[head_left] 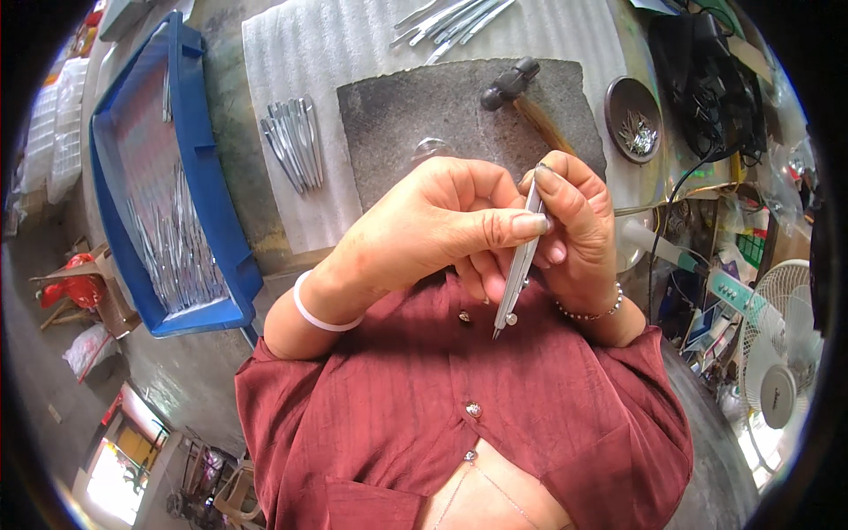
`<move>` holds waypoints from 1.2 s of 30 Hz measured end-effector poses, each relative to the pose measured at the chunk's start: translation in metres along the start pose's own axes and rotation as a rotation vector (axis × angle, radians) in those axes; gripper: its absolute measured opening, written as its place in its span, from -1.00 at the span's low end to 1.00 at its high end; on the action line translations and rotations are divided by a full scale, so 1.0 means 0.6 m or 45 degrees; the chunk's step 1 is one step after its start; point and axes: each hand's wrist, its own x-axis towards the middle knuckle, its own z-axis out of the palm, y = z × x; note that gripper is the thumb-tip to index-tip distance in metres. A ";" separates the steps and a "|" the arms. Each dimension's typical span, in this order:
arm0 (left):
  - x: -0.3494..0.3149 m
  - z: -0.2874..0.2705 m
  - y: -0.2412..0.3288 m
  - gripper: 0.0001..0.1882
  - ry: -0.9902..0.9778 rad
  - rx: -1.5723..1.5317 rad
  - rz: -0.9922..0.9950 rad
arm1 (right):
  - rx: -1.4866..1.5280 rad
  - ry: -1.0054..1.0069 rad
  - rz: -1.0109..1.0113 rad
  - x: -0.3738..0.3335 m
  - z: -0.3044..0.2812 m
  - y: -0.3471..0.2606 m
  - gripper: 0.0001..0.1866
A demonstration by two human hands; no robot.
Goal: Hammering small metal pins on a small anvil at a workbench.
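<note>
A slim silver drawing compass (521, 256) is held upright in front of my chest, its legs together and its point downward. Small screw knobs stick out near its lower end. My left hand (442, 221), with a white bangle at the wrist, pinches the upper part between thumb and fingers. From the other side, my right hand (574, 212) grips the top end, partly covering it. Just beyond my hands lies a hammer (512, 84) with a wooden handle, on a dark, rough mat (397, 115).
White foam sheeting (291, 53) covers the bench, with a bundle of metal legs (294, 146) on the left and more silver pieces (455, 22) at the back. A blue tray (212, 168) holds many more. On the right are a dish (616, 106) of small parts, a black bag (707, 79) and a fan (777, 353).
</note>
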 end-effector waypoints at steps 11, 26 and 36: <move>0.028 0.012 0.010 -0.75 0.002 -0.008 0.072 | 0.178 -0.053 -0.035 0.013 -0.010 -0.016 -0.80; 0.044 -0.001 0.035 -0.75 -0.110 0.107 0.022 | 0.138 0.032 -0.166 0.017 -0.013 -0.010 -0.87; 0.002 0.012 0.031 -0.87 0.295 0.417 0.362 | -0.218 -0.061 -0.402 0.066 -0.028 -0.085 -0.82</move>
